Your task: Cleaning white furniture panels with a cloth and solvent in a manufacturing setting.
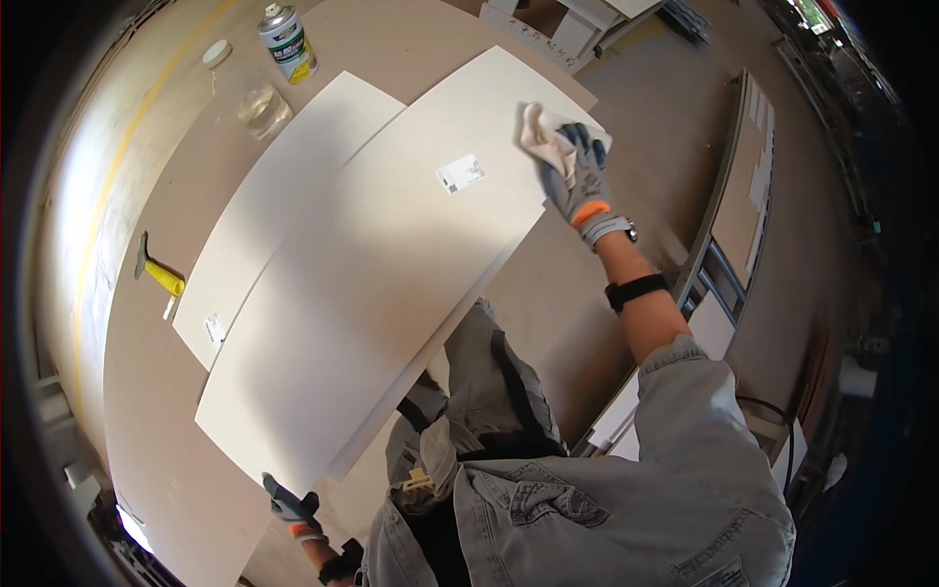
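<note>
My right hand [577, 171], in a grey and dark-blue work glove, presses a crumpled pale cloth [548, 139] onto the far right end of a long white panel [377, 235]. At the panel's near left corner is my gloved left hand [291, 507], its finger and thumb apart and a fingertip at the edge; some fingers are hidden. A printed label [460, 174] is stuck on this panel. Partly under it, on the far side, lies a second white panel [284, 166] with a small label [214, 328] near its left end.
The panels rest on a brown-topped table [147, 391]. Beyond them stand a spray can [288, 44] and a clear bottle [256, 103] of liquid. A yellow-handled scraper-like tool [161, 277] lies at the left. To my right runs a metal-framed rack [719, 235] with boards.
</note>
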The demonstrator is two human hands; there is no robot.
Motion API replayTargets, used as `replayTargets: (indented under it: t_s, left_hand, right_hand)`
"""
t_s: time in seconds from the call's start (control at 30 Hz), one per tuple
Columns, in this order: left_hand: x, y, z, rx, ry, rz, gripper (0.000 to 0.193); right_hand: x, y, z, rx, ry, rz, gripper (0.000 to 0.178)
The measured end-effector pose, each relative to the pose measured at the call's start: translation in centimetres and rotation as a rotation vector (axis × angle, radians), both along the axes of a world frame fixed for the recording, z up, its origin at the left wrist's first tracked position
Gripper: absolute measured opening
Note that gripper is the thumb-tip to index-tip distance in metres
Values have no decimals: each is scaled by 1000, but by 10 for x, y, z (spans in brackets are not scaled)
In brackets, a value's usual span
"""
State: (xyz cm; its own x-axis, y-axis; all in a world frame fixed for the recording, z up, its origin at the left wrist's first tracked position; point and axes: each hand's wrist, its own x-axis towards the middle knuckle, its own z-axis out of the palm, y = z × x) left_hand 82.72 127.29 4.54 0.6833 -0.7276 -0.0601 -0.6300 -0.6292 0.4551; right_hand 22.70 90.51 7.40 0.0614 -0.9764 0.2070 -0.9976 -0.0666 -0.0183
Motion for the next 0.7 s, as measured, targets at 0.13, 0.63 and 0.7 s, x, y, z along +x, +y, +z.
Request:
replayTargets:
  t_s: [0.13, 0.63, 0.7]
  left_hand:
    - [-29, -60, 84, 869, -362, 196, 79]
    - [-370, -336, 84, 165, -281, -1125, 96]
    - [-372, -335, 83, 163, -280, -1109, 96]
  right_hand:
    - [-55, -30, -6, -73, -76, -7, 56]
    - [-28, -43, 19, 98, 96, 27, 67]
    - [-24, -98, 23, 143, 99, 50, 68]
